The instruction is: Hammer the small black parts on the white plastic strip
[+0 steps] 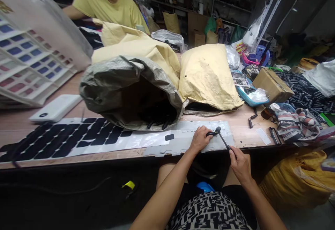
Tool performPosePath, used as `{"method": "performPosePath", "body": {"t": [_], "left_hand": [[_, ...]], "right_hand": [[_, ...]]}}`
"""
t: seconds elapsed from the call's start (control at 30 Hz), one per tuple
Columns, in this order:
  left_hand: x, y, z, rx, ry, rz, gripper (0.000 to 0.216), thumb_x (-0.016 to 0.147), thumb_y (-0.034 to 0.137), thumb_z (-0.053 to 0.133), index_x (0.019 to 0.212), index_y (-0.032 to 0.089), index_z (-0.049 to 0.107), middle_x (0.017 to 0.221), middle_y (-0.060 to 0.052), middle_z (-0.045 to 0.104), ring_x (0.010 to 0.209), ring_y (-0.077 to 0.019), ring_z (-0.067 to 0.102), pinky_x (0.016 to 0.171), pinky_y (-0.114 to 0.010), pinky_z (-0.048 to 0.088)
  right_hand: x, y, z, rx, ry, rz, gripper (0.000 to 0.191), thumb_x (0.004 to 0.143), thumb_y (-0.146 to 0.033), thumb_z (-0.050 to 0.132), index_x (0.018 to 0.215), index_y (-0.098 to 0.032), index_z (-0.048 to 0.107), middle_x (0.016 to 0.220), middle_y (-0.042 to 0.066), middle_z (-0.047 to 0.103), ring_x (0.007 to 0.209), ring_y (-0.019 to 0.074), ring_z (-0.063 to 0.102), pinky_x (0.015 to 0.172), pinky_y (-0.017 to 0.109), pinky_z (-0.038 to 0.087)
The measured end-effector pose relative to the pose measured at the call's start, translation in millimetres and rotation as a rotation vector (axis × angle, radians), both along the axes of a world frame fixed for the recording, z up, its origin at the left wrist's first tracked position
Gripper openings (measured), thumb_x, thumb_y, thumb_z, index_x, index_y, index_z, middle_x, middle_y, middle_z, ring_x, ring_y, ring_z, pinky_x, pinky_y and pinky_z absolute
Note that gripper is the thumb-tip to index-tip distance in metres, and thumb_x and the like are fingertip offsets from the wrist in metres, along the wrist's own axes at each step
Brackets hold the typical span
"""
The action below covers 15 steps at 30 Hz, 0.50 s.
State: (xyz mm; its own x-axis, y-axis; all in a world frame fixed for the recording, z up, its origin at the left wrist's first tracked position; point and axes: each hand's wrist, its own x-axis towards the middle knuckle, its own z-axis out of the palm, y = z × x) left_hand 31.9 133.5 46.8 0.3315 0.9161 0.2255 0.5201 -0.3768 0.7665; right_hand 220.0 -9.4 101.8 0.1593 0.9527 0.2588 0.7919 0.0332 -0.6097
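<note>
My left hand (200, 138) rests on a flat grey metal plate (183, 137) at the table's front edge, fingers pinched on a small dark part (210, 133) held against the plate. In my right hand (239, 163) is a small hammer (222, 139), fingers wrapped round the lower end of its handle. The hammer's head sits just above the dark part, right beside my left fingertips.
An open grey woven sack (131, 90) of black parts lies behind the plate. Yellow sacks (209, 73), a calculator (239, 79), a cardboard box (272, 83), a striped cloth (295, 125) and black pads (65, 139) crowd the table. A person in yellow (115, 10) sits opposite.
</note>
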Motion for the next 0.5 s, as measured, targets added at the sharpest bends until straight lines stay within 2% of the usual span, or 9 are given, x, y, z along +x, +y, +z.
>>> {"method": "performPosePath", "body": {"t": [0.27, 0.4, 0.5], "left_hand": [[0, 1, 2.0, -0.025, 0.007, 0.008, 0.014, 0.081, 0.022, 0.07, 0.095, 0.023, 0.072, 0.086, -0.003, 0.06, 0.09, -0.0209, 0.051, 0.085, -0.035, 0.043], [1, 1, 2.0, -0.014, 0.001, 0.009, 0.016, 0.08, 0.02, 0.069, 0.096, 0.023, 0.071, 0.091, -0.003, 0.062, 0.093, -0.0218, 0.052, 0.087, -0.036, 0.043], [2, 1, 2.6, -0.002, 0.004, 0.014, 0.015, 0.08, 0.02, 0.069, 0.095, 0.022, 0.071, 0.091, -0.004, 0.062, 0.093, -0.0219, 0.052, 0.088, -0.036, 0.043]], "right_hand": [[-9, 2, -5.6, 0.018, -0.006, 0.052, 0.033, 0.097, -0.035, 0.045, 0.113, -0.021, 0.07, 0.102, 0.009, 0.073, 0.095, 0.0207, 0.069, 0.089, 0.033, 0.055], [-5, 8, -6.6, 0.012, -0.037, 0.008, 0.034, 0.097, -0.036, 0.044, 0.113, -0.021, 0.07, 0.104, 0.008, 0.073, 0.095, 0.0205, 0.069, 0.088, 0.034, 0.054], [5, 24, -6.6, 0.004, -0.142, -0.054, 0.035, 0.097, -0.037, 0.043, 0.115, -0.023, 0.069, 0.104, 0.008, 0.072, 0.094, 0.0207, 0.067, 0.084, 0.032, 0.052]]}}
